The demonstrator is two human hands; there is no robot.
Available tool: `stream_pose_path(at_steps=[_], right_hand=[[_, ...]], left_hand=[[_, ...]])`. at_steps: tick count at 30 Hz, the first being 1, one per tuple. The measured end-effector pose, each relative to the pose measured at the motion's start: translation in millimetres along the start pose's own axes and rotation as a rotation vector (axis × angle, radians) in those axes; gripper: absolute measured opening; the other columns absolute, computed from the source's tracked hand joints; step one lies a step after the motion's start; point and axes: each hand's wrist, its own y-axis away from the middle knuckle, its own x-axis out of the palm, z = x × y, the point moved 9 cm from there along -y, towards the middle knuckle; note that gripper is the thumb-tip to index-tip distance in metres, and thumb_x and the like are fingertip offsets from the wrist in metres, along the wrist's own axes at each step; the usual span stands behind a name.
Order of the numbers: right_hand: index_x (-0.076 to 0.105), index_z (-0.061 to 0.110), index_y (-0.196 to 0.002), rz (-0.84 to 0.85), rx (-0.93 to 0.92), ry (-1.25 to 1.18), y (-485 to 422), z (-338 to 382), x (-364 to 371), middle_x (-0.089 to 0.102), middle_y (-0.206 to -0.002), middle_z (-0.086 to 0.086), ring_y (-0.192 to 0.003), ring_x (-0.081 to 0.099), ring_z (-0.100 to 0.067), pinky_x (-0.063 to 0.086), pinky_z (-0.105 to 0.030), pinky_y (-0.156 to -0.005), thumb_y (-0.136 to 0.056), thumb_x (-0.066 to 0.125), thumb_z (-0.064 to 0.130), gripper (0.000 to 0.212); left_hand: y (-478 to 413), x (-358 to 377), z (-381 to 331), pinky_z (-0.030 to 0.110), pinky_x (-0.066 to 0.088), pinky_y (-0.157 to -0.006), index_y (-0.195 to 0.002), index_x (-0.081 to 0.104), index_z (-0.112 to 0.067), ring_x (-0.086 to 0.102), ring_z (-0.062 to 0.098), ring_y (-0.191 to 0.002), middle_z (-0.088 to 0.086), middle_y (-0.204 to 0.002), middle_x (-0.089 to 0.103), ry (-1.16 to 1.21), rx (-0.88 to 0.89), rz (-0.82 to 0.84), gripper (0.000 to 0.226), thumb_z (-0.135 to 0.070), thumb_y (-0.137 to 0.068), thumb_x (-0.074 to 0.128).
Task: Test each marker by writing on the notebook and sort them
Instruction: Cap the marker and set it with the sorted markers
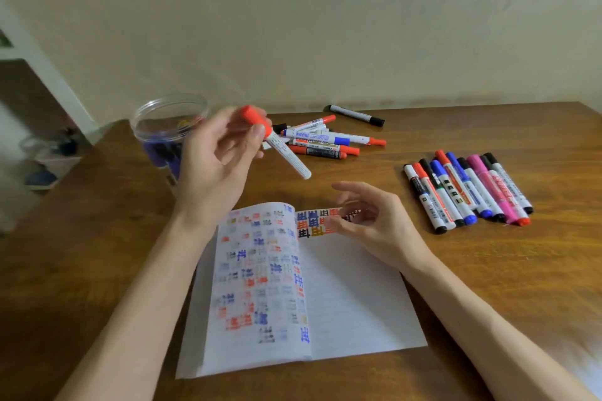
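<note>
Marker (label unreadable) pinched in left grip; right grip loose, holding nothing.

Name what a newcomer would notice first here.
The left hand holds a red-capped marker raised above the table. Below it lies the open notebook, its left page crowded with red, blue and black test marks, the right hand hovering open over its top edge. At right sits a neat row of markers; a loose pile lies farther back.
</note>
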Motion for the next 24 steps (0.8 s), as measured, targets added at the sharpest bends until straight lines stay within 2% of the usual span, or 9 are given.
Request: stream_pose_path(at_steps=[3,8,12,16,24], right_hand=[[0.068,0.025,-0.134,-0.002,-0.001,-0.008,-0.7,0.6,5.4,0.072,-0.109,0.009,-0.096,0.073,-0.006,0.058,-0.023,-0.074,-0.084,0.088,0.026,0.053],[0.068,0.027,-0.131,0.01,-0.013,0.006,0.6,3.5,11.3,0.072,-0.109,0.011,-0.093,0.073,-0.005,0.058,-0.021,-0.072,-0.084,0.088,0.028,0.051],[0.067,0.035,-0.133,0.048,-0.069,0.082,3.6,12.0,18.4,0.07,-0.113,0.016,-0.099,0.069,0.0,0.054,-0.013,-0.077,-0.082,0.09,0.037,0.057],[0.065,0.035,-0.137,0.12,-0.122,0.14,6.4,21.1,30.6,0.066,-0.121,0.019,-0.106,0.066,0.004,0.053,-0.01,-0.082,-0.081,0.086,0.048,0.061],[0.067,0.036,-0.133,0.139,-0.112,0.123,7.5,23.7,31.6,0.065,-0.119,0.021,-0.102,0.068,0.006,0.056,-0.012,-0.081,-0.08,0.086,0.051,0.058]], left_hand=[[-19.8,-37.1,-36.6,0.026,0.057,-0.075,-0.124,0.064,-0.007,0.066,0.009,-0.088,0.003,-0.109,0.07,-0.042,0.124,-0.124,0.02,-0.014,-0.105,0.058],[-44.8,-101.3,-75.0,0.029,0.057,-0.083,-0.126,0.059,-0.018,0.066,0.002,-0.101,-0.002,-0.108,0.068,-0.172,0.266,-0.351,0.022,-0.018,-0.105,0.053],[-53.9,-123.1,-58.1,0.03,0.058,-0.089,-0.126,0.059,-0.018,0.07,0.006,-0.102,0.006,-0.112,0.07,-0.253,0.218,-0.385,0.025,-0.016,-0.101,0.055],[-49.7,-116.4,-34.6,0.02,0.054,-0.089,-0.128,0.054,-0.018,0.072,0.009,-0.104,0.014,-0.115,0.071,-0.314,0.193,-0.318,0.027,-0.009,-0.102,0.054],[-46.7,-133.4,-29.7,0.029,0.055,-0.093,-0.124,0.05,-0.022,0.071,0.013,-0.102,0.017,-0.112,0.07,-0.286,0.241,-0.45,0.027,-0.009,-0.101,0.053]])
